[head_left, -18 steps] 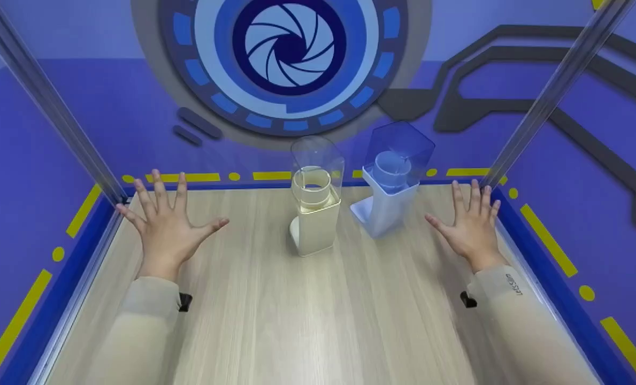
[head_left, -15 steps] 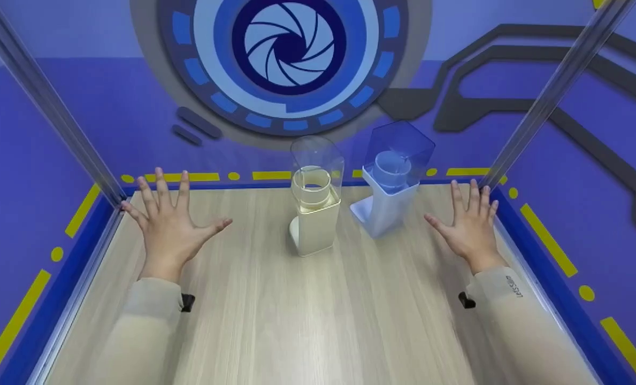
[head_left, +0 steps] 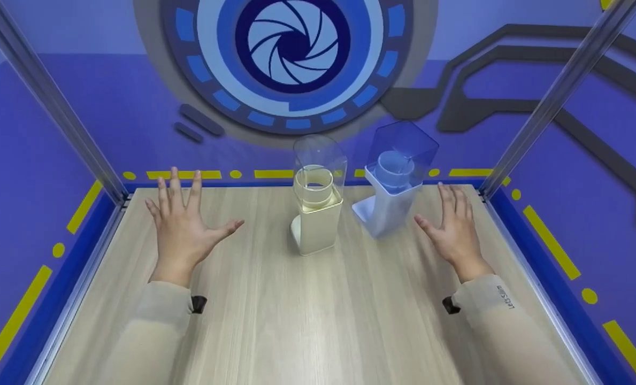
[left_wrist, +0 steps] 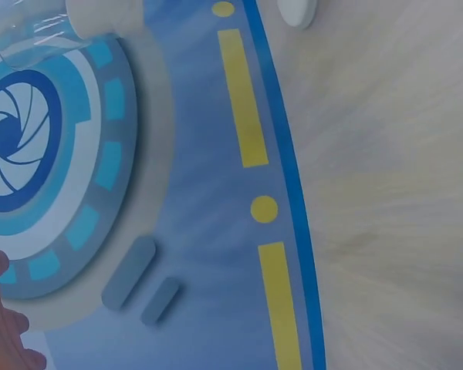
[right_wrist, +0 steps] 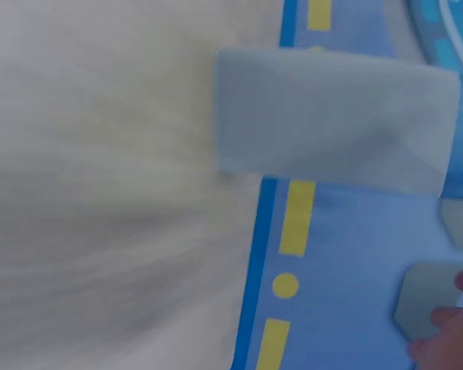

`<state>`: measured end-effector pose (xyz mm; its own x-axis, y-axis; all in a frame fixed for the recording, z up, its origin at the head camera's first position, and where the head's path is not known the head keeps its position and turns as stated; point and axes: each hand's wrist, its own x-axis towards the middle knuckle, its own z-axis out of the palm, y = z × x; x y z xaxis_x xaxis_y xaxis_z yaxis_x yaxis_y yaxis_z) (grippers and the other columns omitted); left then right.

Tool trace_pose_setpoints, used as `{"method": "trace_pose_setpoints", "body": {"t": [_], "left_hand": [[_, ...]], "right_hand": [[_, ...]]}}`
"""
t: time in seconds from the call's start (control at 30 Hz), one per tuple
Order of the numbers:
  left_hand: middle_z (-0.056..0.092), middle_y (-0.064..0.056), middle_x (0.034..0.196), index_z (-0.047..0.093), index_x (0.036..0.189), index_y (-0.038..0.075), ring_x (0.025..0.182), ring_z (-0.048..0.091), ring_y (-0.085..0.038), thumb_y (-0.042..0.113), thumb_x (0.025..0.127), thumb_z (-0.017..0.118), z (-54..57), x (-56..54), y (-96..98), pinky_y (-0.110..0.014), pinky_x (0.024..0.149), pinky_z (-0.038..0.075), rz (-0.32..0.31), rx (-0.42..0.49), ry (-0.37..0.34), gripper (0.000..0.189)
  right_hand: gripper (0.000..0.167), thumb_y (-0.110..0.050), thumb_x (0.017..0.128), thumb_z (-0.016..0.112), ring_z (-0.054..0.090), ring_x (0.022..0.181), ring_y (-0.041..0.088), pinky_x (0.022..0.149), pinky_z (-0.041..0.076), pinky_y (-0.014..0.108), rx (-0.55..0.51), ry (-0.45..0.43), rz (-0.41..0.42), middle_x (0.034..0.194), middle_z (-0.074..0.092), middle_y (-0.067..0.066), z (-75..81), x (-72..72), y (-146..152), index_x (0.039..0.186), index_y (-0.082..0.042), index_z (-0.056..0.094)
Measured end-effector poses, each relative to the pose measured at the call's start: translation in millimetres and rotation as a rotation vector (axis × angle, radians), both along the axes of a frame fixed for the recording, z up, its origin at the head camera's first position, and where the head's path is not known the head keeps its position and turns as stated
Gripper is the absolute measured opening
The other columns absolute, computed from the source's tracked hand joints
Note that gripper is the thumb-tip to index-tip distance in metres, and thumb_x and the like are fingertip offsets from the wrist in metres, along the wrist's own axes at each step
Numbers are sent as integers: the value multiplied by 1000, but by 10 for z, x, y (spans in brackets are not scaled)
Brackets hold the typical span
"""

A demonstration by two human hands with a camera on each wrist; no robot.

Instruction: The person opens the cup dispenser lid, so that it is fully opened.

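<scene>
Two upright stands with round rings and see-through covers are on the wood-grain table point(head_left: 275, 321). The cream stand point(head_left: 320, 227) has a colourless cover point(head_left: 318, 147); the pale blue stand point(head_left: 395, 208), to its right, has a blue cover point(head_left: 406, 139). My left hand point(head_left: 181, 232), fingers and thumb spread, is left of the cream stand and apart from it. To the right of the blue stand is my right hand point(head_left: 457, 235), thumb out, holding nothing. In the right wrist view the blue stand's flat body point(right_wrist: 336, 123) is large; a few fingertips point(right_wrist: 447, 331) show at the edge.
A blue printed wall point(head_left: 269, 155) rises behind the table's back edge. Metal posts, the left post point(head_left: 55, 107) and the right post point(head_left: 558, 107), stand at the back corners. Metal rails, such as the left rail point(head_left: 82, 283), run along both sides.
Both hands have moved inward: the left to the right, the right to the left. The right hand's fingers are closer together. The stands have stayed in place.
</scene>
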<state>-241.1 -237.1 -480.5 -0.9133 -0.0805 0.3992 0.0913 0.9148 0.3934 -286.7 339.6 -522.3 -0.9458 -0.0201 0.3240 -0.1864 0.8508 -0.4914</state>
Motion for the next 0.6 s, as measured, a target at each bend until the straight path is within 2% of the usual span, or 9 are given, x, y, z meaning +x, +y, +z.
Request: {"method": "trace_pose_setpoints", "body": {"t": [0.1,0.23,0.3,0.43,0.53,0.6], "left_hand": [[-8,-12,193,16,184,30,178,-4,-51,91,81,77,-8,50,22,-88,136,1,-10,28,9,134],[-4,-14,193,18,183,27,178,0,-50,86,81,82,12,58,87,-84,139,4,-31,60,22,135],[-2,-14,193,19,183,25,178,3,-50,82,81,85,15,57,124,-80,141,6,-48,89,28,135],[-1,-7,194,21,183,26,178,5,-48,68,83,93,1,54,215,-79,140,18,-141,249,3,131],[0,-2,194,24,182,28,179,6,-44,57,82,99,-21,42,295,-80,137,28,-218,382,-8,128],[3,-1,193,26,182,28,179,7,-40,52,83,100,-34,31,357,-77,138,29,-255,439,-3,127]], "right_hand": [[93,-51,105,76,27,168,56,133,29,83,-57,47,18,181,29,27,4,28,-108,178,-15,31],[80,-39,104,77,43,156,51,127,40,78,-150,92,62,167,45,28,22,57,-221,170,-9,43],[72,-33,104,76,52,147,47,120,48,70,-211,116,102,156,54,27,19,64,-284,165,-5,49],[55,-19,106,74,63,128,37,109,55,38,-366,155,187,137,65,26,1,71,-439,154,2,58],[45,-12,108,71,65,125,31,103,54,19,-461,168,221,134,67,24,-10,67,-583,149,5,61],[40,-9,110,69,65,123,27,102,54,14,-506,172,227,134,69,23,-18,58,-674,147,5,62]]}}
